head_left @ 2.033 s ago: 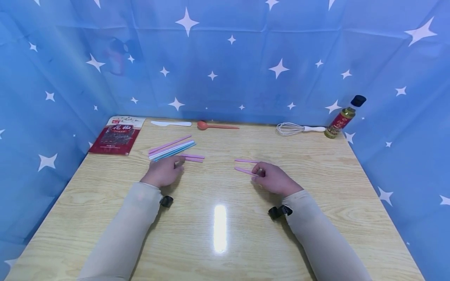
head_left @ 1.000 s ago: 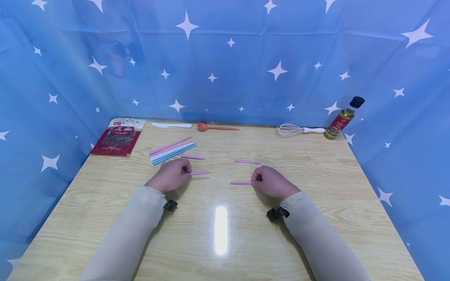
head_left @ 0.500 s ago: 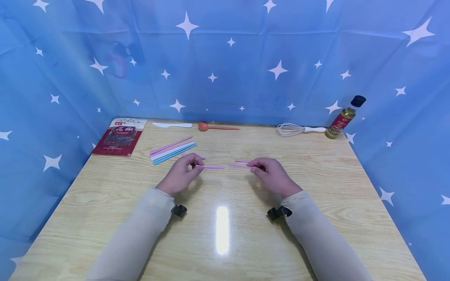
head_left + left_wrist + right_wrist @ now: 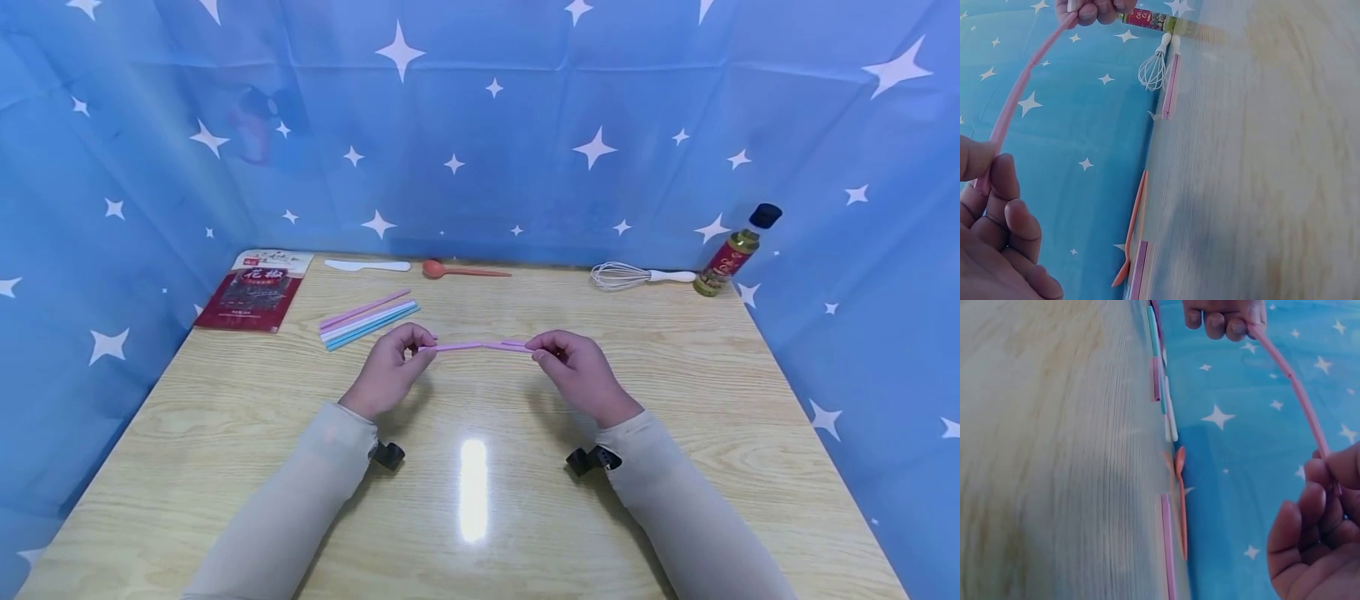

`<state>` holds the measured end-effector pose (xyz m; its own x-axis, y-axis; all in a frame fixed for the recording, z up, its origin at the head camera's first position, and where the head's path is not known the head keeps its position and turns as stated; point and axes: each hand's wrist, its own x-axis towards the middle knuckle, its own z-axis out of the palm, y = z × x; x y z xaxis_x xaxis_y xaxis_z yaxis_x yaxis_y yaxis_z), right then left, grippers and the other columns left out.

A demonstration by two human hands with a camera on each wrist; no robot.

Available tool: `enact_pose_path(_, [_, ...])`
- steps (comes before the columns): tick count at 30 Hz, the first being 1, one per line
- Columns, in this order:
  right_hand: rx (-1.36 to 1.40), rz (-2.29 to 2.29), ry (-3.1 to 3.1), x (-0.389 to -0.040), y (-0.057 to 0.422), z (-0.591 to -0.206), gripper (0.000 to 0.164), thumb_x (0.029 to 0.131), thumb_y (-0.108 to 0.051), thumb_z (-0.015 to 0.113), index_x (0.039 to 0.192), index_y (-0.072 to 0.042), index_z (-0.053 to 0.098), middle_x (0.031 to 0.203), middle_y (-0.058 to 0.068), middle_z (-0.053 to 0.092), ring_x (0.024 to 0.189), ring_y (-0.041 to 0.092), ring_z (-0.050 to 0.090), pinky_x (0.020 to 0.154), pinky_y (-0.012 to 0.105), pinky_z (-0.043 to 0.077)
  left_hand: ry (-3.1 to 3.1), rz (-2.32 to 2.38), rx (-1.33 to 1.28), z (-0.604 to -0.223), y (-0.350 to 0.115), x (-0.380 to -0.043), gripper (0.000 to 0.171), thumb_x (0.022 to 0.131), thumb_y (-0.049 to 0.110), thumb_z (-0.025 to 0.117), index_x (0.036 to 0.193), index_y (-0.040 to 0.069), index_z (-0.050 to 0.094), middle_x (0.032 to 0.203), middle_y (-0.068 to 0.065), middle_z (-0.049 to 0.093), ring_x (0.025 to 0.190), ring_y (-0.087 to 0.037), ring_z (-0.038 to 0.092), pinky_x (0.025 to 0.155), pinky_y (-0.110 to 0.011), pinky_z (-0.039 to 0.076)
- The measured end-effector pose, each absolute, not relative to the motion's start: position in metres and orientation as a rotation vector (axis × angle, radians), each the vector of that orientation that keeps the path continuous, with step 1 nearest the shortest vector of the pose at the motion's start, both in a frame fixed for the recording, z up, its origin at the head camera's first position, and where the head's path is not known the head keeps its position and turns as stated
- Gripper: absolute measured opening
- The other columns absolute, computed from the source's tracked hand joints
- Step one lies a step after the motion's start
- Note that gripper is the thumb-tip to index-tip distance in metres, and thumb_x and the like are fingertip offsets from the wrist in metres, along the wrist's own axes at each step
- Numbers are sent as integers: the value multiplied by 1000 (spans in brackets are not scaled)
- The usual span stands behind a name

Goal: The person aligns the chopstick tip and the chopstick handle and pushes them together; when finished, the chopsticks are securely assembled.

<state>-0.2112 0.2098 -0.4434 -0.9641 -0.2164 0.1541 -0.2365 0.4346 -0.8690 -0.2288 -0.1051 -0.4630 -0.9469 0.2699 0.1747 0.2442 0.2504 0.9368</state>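
My left hand [image 4: 388, 367] pinches a pink straw piece [image 4: 459, 346] between thumb and fingers. A second pink straw piece [image 4: 504, 347] is pinched by my right hand [image 4: 581, 375]. Both pieces are raised above the table, and their inner ends meet at a slight bend, seen as a joint in both wrist views. Two other pink straw pieces lie on the table beyond the hands: one by the right fingertips [image 4: 1168, 550], the other [image 4: 1157, 378] mostly hidden behind the left fingers in the head view.
Pink, white and blue straws [image 4: 369, 325] lie left of the left hand. Along the back are a red seasoning packet [image 4: 251, 293], a white knife [image 4: 367, 266], an orange spoon [image 4: 468, 272], a whisk [image 4: 637, 275] and an oil bottle [image 4: 727, 260]. A blue starry curtain [image 4: 480, 125] hangs behind the table.
The left hand picked up one straw piece and moved right; the right hand picked up another. Both were raised and brought together until their ends met over the table's middle.
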Motion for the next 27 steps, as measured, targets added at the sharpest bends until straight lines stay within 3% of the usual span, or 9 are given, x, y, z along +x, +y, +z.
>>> enact_pose_path(10, [455, 1535, -2623, -208, 209, -442, 14, 105, -8, 64, 112, -8, 76, 89, 11, 66, 67, 17, 49, 58, 26, 41, 2457, 1837, 529, -459, -107, -228, 9, 105, 12, 65, 107, 4, 69, 96, -7, 63, 83, -21, 52, 73, -27, 42])
enact_pose_path(18, [471, 1451, -2607, -206, 207, -439, 14, 104, -6, 64, 111, -6, 76, 94, 15, 70, 77, 16, 54, 66, 26, 46, 2455, 1807, 567, -458, -110, -227, 6, 103, 11, 67, 104, 5, 69, 99, -6, 65, 89, -20, 53, 79, -28, 43])
enact_pose_path(27, [403, 1506, -2636, -204, 204, -438, 14, 105, -9, 65, 112, -6, 76, 88, 7, 66, 71, 21, 52, 59, 27, 43, 2430, 1893, 535, -461, -107, -226, 9, 103, 10, 68, 104, 2, 70, 97, -6, 66, 85, -20, 54, 72, -26, 42])
